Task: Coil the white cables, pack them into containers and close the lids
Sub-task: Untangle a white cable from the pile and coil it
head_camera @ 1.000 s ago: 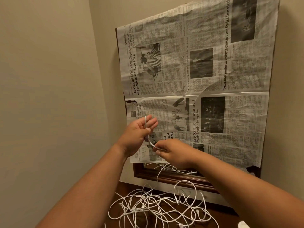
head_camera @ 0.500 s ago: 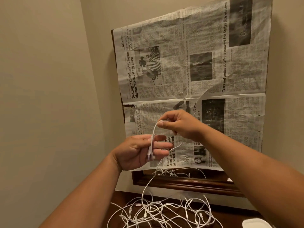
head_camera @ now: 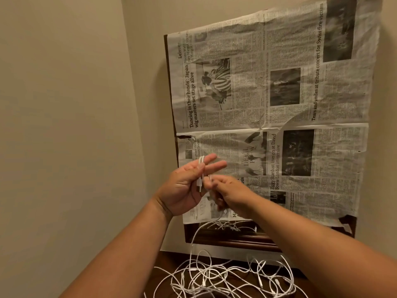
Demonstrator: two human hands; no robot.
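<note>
Behind the fingers, across the far wall: newspaper (head_camera: 279,93) spread over a dark wooden frame (head_camera: 236,241). No part in the move.

Well below the fingers, on a dark surface (head_camera: 169,261): cable tangle (head_camera: 214,276), many loose white loops, none coiled. No container or lid in view. Judged early in the task.

Left hand (head_camera: 182,192): raised, palm toward the camera, fingers straight and slightly fanned, pointing up and to the right. Serving as the form for the coil. Thumb apparently pinning the loop; blurred, not certain.

Right hand (head_camera: 234,196): just beside the left, fingers curled, pinching the same line just below the left fingers.

White cable (head_camera: 201,166): looped over the left fingers, long axis of the loop crosswise to them, roughly vertical. Free strand (head_camera: 194,235) dropping from under the right hand down into the tangle.

Plug end (head_camera: 199,187): lying on the left palm, below the loop.

Key relation: all slack below both hands, loop axis across the left fingers. Next wrap therefore judged as up and over the left fingertips, led by the right hand, nearer the slack. Risk: snag of the strand in the tangle during the pull.
</note>
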